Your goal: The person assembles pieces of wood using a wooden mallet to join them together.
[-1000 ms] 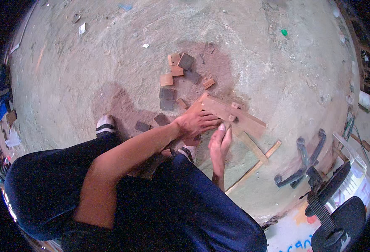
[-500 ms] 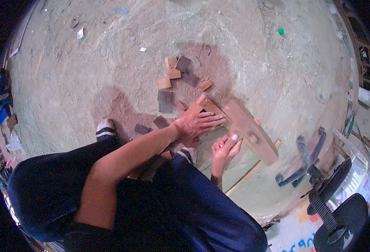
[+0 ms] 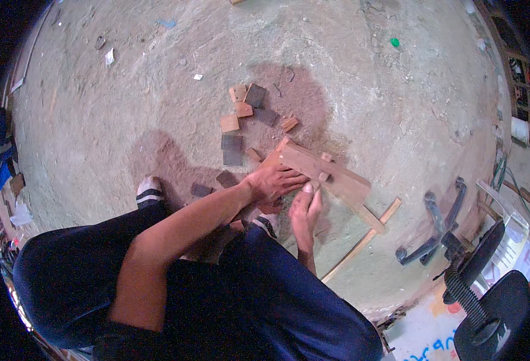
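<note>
My left hand (image 3: 271,182) curls its fingers over one limb of a wooden frame (image 3: 370,219), close to a corner. From that corner a rail slants down to the right and meets a thin crossing bar (image 3: 358,246). In my right hand (image 3: 305,209), closed with the thumb uppermost, is what looks like a wooden mallet (image 3: 348,180). Its long, blocky head lies over the rail, its left end near the frame's corner. A short peg-like stub shows on either side of the head. Most of the handle is hidden, and whether the head touches the frame I cannot tell.
Several small wooden blocks (image 3: 230,124) and dark square pieces (image 3: 232,150) lie on the dusty floor beyond my left hand. A chair's black base (image 3: 439,225) stands at the right. My socked feet (image 3: 150,191) rest close by.
The mallet head has swung left and turned flatter, from along the rail to over the corner. My right hand has moved left with it. My left fingers have drawn back and curled.
</note>
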A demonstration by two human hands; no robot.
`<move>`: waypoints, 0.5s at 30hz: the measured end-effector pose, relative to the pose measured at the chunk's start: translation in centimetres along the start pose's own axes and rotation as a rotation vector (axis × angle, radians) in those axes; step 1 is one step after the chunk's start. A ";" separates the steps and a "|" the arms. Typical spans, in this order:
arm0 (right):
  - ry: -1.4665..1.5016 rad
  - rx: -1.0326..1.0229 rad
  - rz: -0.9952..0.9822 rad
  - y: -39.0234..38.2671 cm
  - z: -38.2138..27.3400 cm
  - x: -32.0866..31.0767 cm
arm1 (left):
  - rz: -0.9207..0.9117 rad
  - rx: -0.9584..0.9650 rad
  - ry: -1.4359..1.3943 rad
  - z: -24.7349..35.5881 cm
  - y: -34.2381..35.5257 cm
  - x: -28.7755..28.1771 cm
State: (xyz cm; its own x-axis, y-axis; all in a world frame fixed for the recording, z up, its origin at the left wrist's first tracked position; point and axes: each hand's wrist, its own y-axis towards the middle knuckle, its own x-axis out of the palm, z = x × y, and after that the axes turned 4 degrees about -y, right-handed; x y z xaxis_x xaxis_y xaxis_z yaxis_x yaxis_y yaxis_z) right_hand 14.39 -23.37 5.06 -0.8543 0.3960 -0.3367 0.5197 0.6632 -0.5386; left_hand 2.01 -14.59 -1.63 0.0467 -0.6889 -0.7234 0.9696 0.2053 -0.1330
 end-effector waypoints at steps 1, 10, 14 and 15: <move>-0.036 -0.029 0.014 -0.1 -0.1 -0.1 | -0.031 -0.005 0.015 0.0 0.0 0.0; -0.054 -0.067 -0.094 -0.9 -1.1 0.2 | -0.060 -0.008 0.056 0.2 0.2 -0.9; 0.320 0.075 0.170 -1.2 -1.3 0.1 | 0.045 0.041 0.169 0.4 0.1 -1.0; 0.438 0.007 0.203 -1.2 -1.3 0.2 | 0.058 0.040 0.141 0.4 0.2 -1.1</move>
State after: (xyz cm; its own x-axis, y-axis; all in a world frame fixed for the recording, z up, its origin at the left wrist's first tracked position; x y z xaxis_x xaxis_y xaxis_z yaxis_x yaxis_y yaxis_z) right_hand 13.57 -23.24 6.62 -0.6585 0.7484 -0.0793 0.6751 0.5408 -0.5017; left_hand 2.24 -14.07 -0.61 0.0718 -0.5713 -0.8176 0.9751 0.2126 -0.0630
